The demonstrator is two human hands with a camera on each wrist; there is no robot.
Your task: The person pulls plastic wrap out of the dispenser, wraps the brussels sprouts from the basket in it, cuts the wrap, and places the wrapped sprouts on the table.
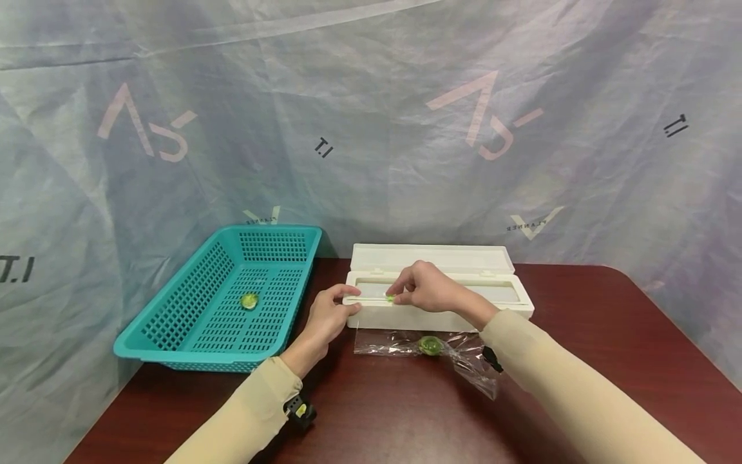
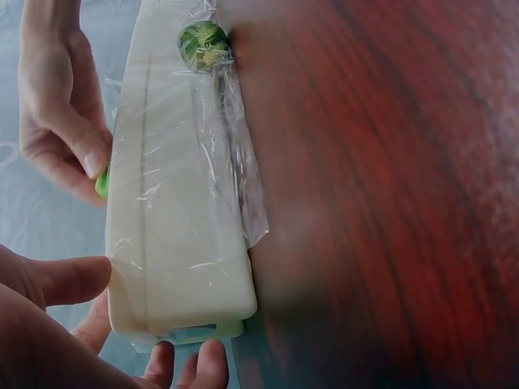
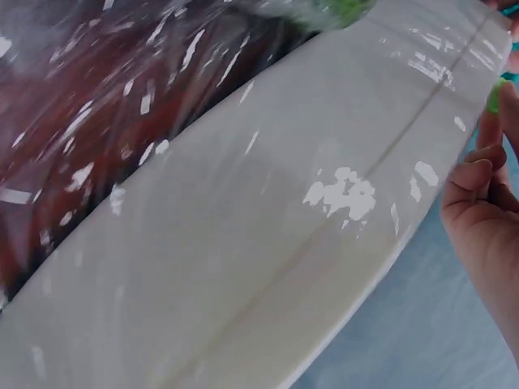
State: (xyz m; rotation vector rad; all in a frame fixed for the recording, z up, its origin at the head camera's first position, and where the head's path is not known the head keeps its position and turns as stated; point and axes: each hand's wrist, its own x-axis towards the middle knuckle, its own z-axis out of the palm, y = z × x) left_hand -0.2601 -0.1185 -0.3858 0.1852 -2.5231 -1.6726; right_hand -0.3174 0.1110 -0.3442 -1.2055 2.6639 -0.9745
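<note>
A long white cling film dispenser (image 1: 440,317) with its lid (image 1: 431,258) raised stands on the table. My left hand (image 1: 329,316) holds its left end, thumb and fingers around the corner. With thumb and fingertips, my right hand (image 1: 426,287) pinches the small green slide cutter (image 1: 390,298) on the dispenser's front rail, left of the middle. Clear cling film (image 1: 382,343) hangs over the front face and spreads onto the table. A round green ball, mottled with yellow (image 2: 204,45), lies within the film in front of the dispenser.
At the left, a teal plastic basket (image 1: 217,356) with slotted walls holds one small yellow-green round piece (image 1: 249,301). The dark red wooden table (image 1: 400,412) runs back to a hanging grey printed sheet (image 1: 371,129).
</note>
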